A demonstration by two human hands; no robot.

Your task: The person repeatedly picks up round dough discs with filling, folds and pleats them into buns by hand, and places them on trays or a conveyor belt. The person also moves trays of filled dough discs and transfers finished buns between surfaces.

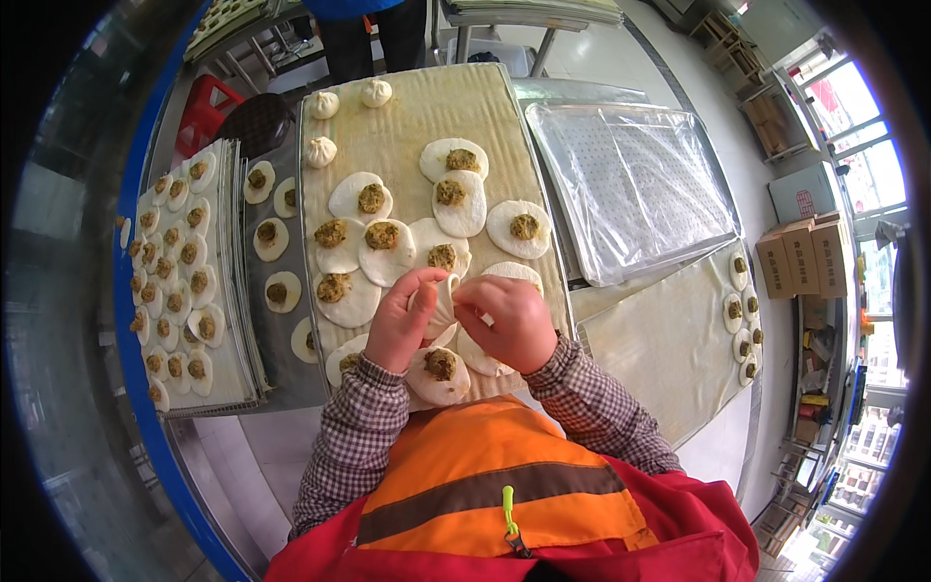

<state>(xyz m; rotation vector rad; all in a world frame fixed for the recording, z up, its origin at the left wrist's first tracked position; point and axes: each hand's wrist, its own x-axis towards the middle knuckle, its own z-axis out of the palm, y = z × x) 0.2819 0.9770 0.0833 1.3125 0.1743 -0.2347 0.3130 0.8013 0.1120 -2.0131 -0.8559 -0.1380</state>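
Observation:
Between my two hands is a partly gathered bun (443, 308), its dough edge drawn up into folds. My left hand (400, 320) curls round its left side, thumb upward. The fingers of my right hand (512, 318) are bent in and pinch the dough edge at the right. Both hands hover over a cloth-lined tray (407, 126) with several round dough wrappers on it, each topped with a lump of brown filling. One filled wrapper (439, 373) lies just below my hands, another (441, 254) just beyond them. Finished pleated buns (321, 152) sit at the tray's far left.
At the left, a stack of trays (175, 272) bears many filled wrappers. A plastic-covered perforated tray (635, 184) lies at the right, with a cloth-covered board (669, 344) nearer me. Another person (359, 39) stands at the far side. Cardboard boxes (803, 257) are stacked at the far right.

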